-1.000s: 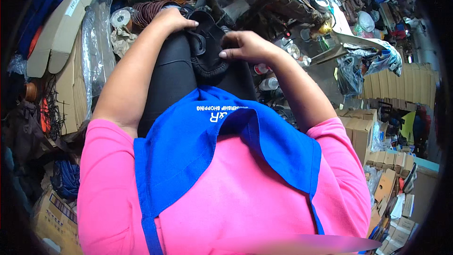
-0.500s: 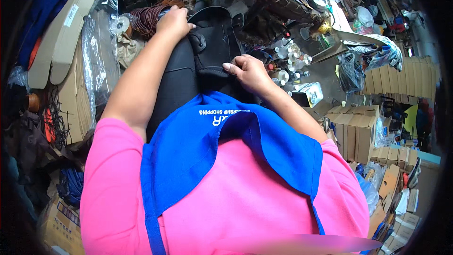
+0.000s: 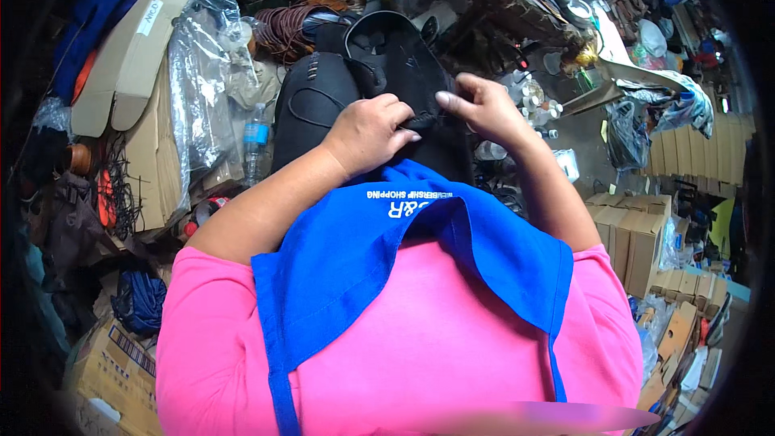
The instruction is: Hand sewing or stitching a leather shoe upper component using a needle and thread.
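Observation:
Across my lap lies a black item (image 3: pixel 416 73) with a curved raised rim at its far end and a stitched near edge; its exact kind I cannot make out. My left hand (image 3: pixel 370 133) is closed on its near left edge, fingertips and thumb pinching there. At the right side of the same edge, my right hand (image 3: pixel 487 109) has its fingers curled toward the thumb. Whatever it may pinch is too small to tell. A thin black cord (image 3: pixel 300 105) loops over my left thigh, close to the left hand.
To the left are a water bottle (image 3: pixel 256 141), clear plastic sheeting (image 3: pixel 202 85) and long cardboard pieces (image 3: pixel 133 52). A bundle of brown cord (image 3: pixel 282 32) lies beyond my knee. Several small bottles (image 3: pixel 537 105) stand on the right, with cardboard boxes (image 3: pixel 630 230) nearer.
My left hand has come back from the brown cord bundle to the black item's near edge. My right hand has shifted slightly right. The black cord loop now shows on my thigh.

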A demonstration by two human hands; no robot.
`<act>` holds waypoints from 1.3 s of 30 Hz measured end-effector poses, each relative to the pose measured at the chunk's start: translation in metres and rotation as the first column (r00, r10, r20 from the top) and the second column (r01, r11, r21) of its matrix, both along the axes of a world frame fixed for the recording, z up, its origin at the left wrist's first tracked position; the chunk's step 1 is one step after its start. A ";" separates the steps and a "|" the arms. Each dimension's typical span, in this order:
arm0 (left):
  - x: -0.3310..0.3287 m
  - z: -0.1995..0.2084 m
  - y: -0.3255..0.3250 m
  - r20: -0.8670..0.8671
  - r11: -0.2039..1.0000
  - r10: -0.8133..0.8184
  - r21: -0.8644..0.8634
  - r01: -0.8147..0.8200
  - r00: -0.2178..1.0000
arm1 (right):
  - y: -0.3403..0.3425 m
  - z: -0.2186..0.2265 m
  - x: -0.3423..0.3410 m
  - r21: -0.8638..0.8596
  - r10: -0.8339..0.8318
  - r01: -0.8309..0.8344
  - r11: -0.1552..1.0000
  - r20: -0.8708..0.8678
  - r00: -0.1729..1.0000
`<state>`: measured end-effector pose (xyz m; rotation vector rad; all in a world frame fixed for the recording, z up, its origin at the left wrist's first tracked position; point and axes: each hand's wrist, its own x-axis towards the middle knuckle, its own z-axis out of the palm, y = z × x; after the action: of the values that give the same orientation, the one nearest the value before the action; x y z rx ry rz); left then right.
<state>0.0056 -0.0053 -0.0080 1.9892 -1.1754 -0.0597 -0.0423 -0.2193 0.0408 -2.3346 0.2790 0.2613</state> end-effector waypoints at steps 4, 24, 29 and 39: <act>-0.004 0.007 -0.003 0.044 0.997 -0.021 0.072 0.018 0.999 | 0.000 -0.003 -0.004 0.067 0.185 -0.179 0.981 -0.085 0.979; 0.064 0.016 -0.017 -0.125 0.991 -0.130 -0.035 0.126 0.984 | -0.009 0.029 -0.033 0.024 0.201 -0.209 0.978 0.184 0.962; 0.072 0.010 -0.036 -0.132 0.967 -0.231 0.077 0.242 0.964 | -0.007 0.013 -0.021 -0.191 0.321 -0.281 0.941 0.234 0.918; 0.089 0.011 -0.040 -0.469 0.897 -0.327 0.119 0.425 0.821 | 0.004 0.021 -0.009 -0.303 0.338 -0.279 0.911 0.162 0.927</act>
<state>0.0943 -0.0457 0.0033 1.7570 -1.2783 -0.8368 -0.0514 -0.2157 0.0614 -2.6553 -0.1776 0.1297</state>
